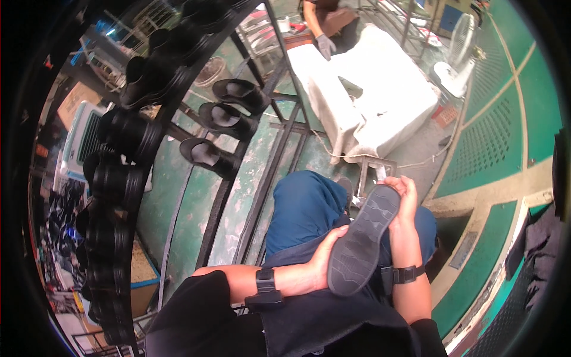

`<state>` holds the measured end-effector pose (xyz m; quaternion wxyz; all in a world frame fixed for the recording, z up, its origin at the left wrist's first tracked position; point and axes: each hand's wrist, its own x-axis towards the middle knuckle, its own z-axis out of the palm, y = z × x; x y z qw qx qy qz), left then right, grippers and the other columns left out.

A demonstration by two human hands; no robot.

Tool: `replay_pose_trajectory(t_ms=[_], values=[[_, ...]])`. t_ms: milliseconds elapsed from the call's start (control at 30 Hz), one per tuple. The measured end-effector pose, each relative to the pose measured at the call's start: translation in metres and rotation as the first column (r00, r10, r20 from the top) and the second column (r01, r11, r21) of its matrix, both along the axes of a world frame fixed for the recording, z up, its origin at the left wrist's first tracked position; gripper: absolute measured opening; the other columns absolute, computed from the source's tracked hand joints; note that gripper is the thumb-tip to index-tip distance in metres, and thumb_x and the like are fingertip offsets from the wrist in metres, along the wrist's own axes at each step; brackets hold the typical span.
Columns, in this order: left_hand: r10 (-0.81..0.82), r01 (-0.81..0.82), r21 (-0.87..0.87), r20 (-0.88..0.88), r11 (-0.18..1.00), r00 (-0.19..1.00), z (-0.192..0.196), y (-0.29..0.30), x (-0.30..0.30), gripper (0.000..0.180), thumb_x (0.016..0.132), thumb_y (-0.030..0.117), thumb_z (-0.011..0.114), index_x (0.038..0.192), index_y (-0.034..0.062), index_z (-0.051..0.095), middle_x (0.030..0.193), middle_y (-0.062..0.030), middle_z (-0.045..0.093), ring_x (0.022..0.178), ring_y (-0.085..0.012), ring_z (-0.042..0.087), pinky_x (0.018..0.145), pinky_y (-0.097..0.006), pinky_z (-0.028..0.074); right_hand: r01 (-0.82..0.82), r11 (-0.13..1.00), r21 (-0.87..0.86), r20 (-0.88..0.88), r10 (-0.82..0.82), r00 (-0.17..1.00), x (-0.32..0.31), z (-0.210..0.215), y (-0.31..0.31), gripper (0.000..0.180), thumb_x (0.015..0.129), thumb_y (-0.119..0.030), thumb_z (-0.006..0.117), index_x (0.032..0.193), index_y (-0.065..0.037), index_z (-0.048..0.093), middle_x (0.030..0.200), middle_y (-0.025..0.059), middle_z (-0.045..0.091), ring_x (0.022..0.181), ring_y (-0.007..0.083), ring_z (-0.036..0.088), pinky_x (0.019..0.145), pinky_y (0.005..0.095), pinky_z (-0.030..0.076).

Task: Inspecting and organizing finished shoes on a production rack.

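A rack [221, 217] of black shoes [132, 134] stands left of the white-draped desk [398, 110]. On the desk's near side, a dark shoe sole [364, 241] is gripped by the fingers of both hands: the right hand [407, 201] nearer the desk, the left hand [323, 257] farther away.

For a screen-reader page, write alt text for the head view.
A person's left hand and right hand hold a dark shoe sole, grooved side toward the camera, near blue-trousered knees. Black footwear stands in rows at left; ahead, a co-worker's gloved hand is by a white-covered table; green panels stand at right.
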<state>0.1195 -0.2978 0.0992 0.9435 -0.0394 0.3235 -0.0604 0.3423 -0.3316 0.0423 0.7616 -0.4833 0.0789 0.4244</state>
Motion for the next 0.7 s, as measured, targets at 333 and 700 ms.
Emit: replay_pose_trajectory(t_ms=[333,700], values=[[-0.142,0.117,0.364,0.043,0.924,0.989,0.032,0.011,-0.012,0.071,0.091,0.044,0.062,0.145,0.0029,0.044,0.137,-0.0186,0.057,0.121,-0.0340,0.059,0.104,-0.050,0.047,-0.078,0.997,0.011,0.296,0.071,0.952,0.008,-0.046,-0.031,0.038,0.100,-0.036,0.053,0.107,-0.001,0.065,0.104,0.0123,0.068,0.098,0.0209,0.065,0.081,0.0355,0.055],[-0.654,-0.245,0.888,0.453,0.389,0.606,0.075,0.036,0.021,0.122,0.077,0.039,0.078,0.158,-0.0021,-0.003,0.167,-0.0153,-0.002,0.155,-0.0217,-0.001,0.122,-0.035,-0.001,-0.185,0.934,0.306,-0.316,0.283,0.905,0.054,-0.038,-0.044,0.062,0.097,-0.038,0.058,0.147,-0.007,0.037,0.128,0.0148,0.058,0.103,0.0264,0.065,0.081,0.0408,0.057]])
